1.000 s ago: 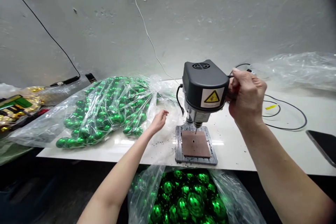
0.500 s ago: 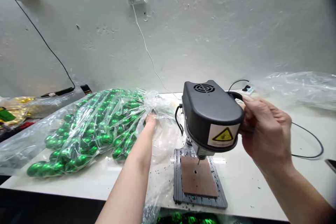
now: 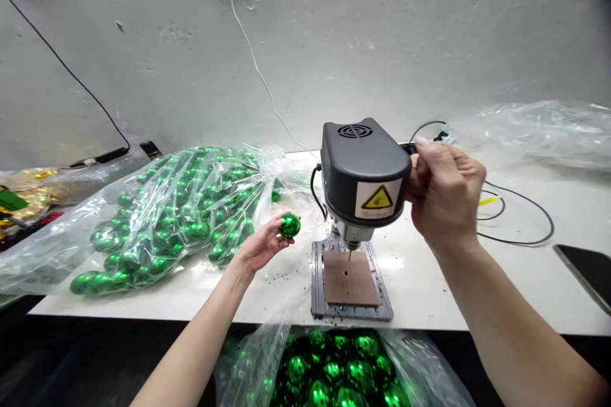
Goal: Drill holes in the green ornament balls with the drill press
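Between the fingertips of my left hand point(image 3: 263, 243) is a shiny green bauble point(image 3: 289, 226), held above the table just left of a small bench drill press point(image 3: 365, 152). My right hand point(image 3: 446, 191) is closed round the black feed handle point(image 3: 409, 148) on the drill's right side. The thin drill bit point(image 3: 350, 255) points down over a brown board point(image 3: 351, 280) with one dark hole, lying on the grey slotted base point(image 3: 386, 313). A clear plastic bag point(image 3: 272, 162) full of green baubles point(image 3: 165, 222) lies left of my left hand, its mouth toward the drill.
Below the table edge hangs another clear bag point(image 3: 422, 362) holding green baubles point(image 3: 331, 370). A phone point(image 3: 585, 273) lies at the right, near a looped black cable point(image 3: 548, 226). Crumpled plastic point(image 3: 539, 137) sits at the back right. Dark crumbs dot the white table point(image 3: 429, 299).
My left hand has come out of the bag's mouth with a green bauble. My right hand stays on the drill handle. The view has tipped down, showing more of the lower bag.
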Demonstrator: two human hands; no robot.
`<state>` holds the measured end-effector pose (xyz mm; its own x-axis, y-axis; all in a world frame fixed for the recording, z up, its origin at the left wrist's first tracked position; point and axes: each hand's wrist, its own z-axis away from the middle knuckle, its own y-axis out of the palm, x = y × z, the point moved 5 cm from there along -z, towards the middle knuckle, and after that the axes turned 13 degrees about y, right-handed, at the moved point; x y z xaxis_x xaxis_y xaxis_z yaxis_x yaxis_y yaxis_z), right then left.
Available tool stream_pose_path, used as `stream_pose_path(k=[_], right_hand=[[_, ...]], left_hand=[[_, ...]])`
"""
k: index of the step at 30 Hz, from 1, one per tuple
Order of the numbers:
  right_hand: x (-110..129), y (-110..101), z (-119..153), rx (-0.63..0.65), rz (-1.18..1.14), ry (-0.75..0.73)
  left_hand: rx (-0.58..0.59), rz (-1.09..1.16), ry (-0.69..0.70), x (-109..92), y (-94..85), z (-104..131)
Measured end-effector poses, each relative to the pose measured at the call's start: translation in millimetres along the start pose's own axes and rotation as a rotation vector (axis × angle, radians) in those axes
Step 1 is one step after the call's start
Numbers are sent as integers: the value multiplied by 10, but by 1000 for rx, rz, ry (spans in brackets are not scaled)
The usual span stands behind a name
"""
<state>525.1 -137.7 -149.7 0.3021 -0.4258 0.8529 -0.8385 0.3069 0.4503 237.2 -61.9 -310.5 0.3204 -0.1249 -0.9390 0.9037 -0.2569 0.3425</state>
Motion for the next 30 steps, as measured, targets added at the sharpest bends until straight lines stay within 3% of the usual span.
stream_pose_path(k=[5,10,14,21,25,30], right_hand=[[23,2,-16,-7,-12,-38],[-5,0,-75,9,21,-86],[-36,-5,-109,23,41,-131],[-44,2,-115,19,29,-126],[-42,-2,-114,13,25,-104],[-39,-7,-101,19,42,-92]], left_hand=[[6,-60,-19,335,326,466],[36,-354,136,622,545,645],[122,-582,228,769,650,619],[79,-644,341,880,712,400],[63,-731,355,900,765,351],[137,-857,547,845,921,401]])
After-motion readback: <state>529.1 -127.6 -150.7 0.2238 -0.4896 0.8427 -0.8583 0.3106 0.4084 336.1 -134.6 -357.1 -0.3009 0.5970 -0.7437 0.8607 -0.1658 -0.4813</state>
